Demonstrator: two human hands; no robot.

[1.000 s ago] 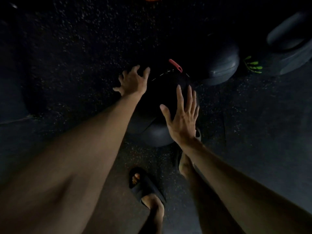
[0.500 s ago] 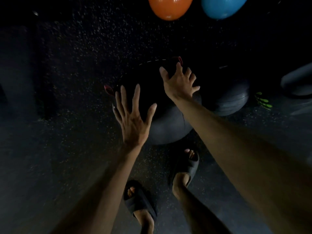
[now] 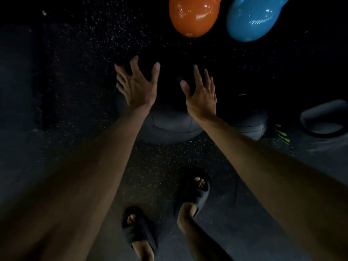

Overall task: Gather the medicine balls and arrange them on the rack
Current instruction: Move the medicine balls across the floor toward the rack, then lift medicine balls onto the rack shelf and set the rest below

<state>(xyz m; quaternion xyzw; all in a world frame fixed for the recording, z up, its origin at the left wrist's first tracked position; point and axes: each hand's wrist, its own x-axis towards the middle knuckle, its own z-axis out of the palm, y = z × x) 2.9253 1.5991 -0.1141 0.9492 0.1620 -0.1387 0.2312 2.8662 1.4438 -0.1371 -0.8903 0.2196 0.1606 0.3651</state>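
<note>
On the floor by the feet: dark ball (image 3: 169,125). Left grip (image 3: 137,85) and right grip (image 3: 201,93) have evened up, now side by side over its top, fingers spread, nothing clasped. Probably lift next; rack not in view.

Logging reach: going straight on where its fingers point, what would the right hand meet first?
Probably the dark medicine ball directly ahead of the right hand; darkness hides whether they already touch.

left grip (image 3: 138,89) has reached forward — now level with right grip (image 3: 202,97)
</note>
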